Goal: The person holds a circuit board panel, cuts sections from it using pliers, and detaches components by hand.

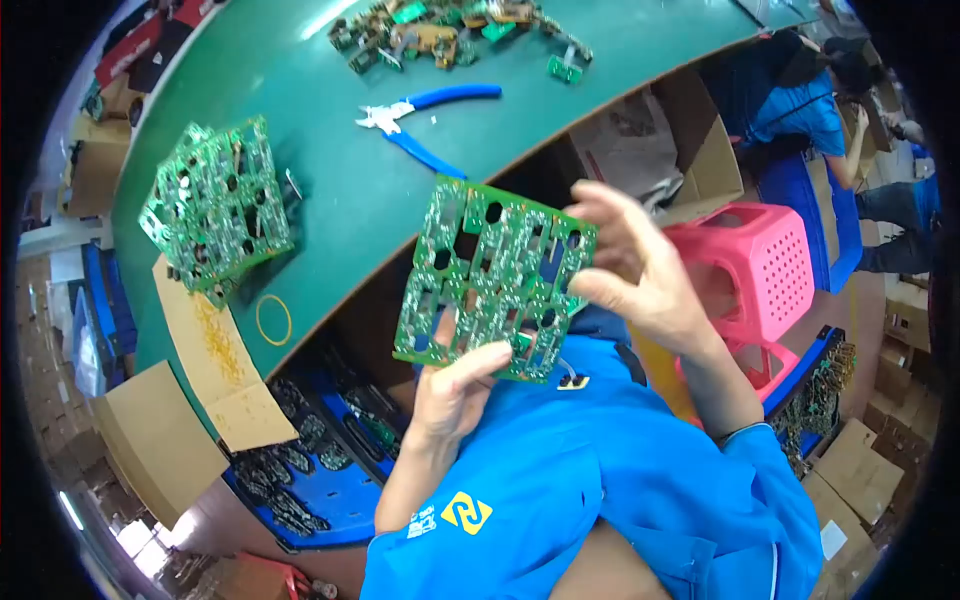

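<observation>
A green circuit board panel (490, 275) with cut-out holes and many small parts is held tilted in front of my body, near the table's edge. My left hand (455, 390) grips its lower edge, thumb on the front face and the other fingers mostly hidden behind. Beside the panel's right edge is my right hand (645, 275), fingers apart, the thumb tip at the edge; whether it presses there I cannot tell. Blue-handled cutting pliers (400, 110) lie spread on the table beyond the panel. A stack of similar green panels (225, 205) sits to the left.
Cut board pieces (450, 35) are heaped at the green table's (330, 190) far side. A yellow rubber band (273, 320) lies near cardboard (225, 360). Below are a blue bin (340, 490) of dark parts and a pink stool (770, 265). A person (800, 115) works at right.
</observation>
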Tool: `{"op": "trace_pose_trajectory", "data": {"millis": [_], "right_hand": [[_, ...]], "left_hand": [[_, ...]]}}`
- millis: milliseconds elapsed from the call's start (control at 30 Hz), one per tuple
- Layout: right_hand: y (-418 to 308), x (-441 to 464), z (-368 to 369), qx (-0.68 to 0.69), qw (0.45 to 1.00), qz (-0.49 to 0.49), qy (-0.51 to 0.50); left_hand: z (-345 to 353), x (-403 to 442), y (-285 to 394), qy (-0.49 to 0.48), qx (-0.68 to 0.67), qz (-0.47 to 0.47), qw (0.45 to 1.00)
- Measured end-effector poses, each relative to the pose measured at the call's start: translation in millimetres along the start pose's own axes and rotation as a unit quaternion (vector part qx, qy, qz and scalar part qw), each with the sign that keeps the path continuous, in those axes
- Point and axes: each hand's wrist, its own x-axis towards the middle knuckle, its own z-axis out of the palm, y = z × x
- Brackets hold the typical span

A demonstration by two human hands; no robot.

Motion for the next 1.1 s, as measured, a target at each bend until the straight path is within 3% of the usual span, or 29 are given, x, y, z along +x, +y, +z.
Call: {"op": "trace_pose_trajectory", "data": {"millis": [133,333,467,500,533,567,633,800,1000,1100], "right_hand": [[-2.7,26.8,6.6,0.182,0.953,0.122,-0.209],[-21.7,67.5,28.7,0.189,0.902,0.154,-0.356],[-63.0,92.6,51.2,-0.077,0.898,-0.002,-0.433],[-60.0,102.8,54.9,-0.2,0.91,-0.169,-0.321],[-54.2,113.0,58.6,-0.31,0.871,-0.328,-0.192],[-48.1,119.4,61.6,-0.311,0.871,-0.327,-0.195],[-37.7,129.7,64.9,-0.45,0.803,-0.366,-0.138],[-34.7,144.8,68.8,-0.541,0.743,-0.343,-0.194],[-33.0,152.0,76.5,-0.534,0.754,-0.339,-0.175],[-31.8,138.9,54.4,-0.464,0.81,-0.32,-0.161]], "left_hand": [[4.7,-1.8,1.3,0.007,-0.01,0.12,0.993],[-46.0,-16.9,48.7,-0.101,-0.05,0.233,0.966],[-72.7,-27.2,54.3,-0.071,0.133,0.122,0.981],[-73.0,-28.3,52.3,-0.069,0.129,0.123,0.982],[-70.2,-28.1,47.5,-0.056,0.077,0.132,0.987],[-65.8,-27.1,42.0,-0.043,0.024,0.14,0.989],[-58.8,-25.5,33.1,-0.015,-0.081,0.155,0.985],[-52.2,-24.7,17.9,0.035,-0.139,0.161,0.976],[-42.8,-20.5,16.0,0.045,-0.106,0.125,0.985],[-44.5,-18.1,12.9,0.035,-0.126,0.119,0.984]]}}
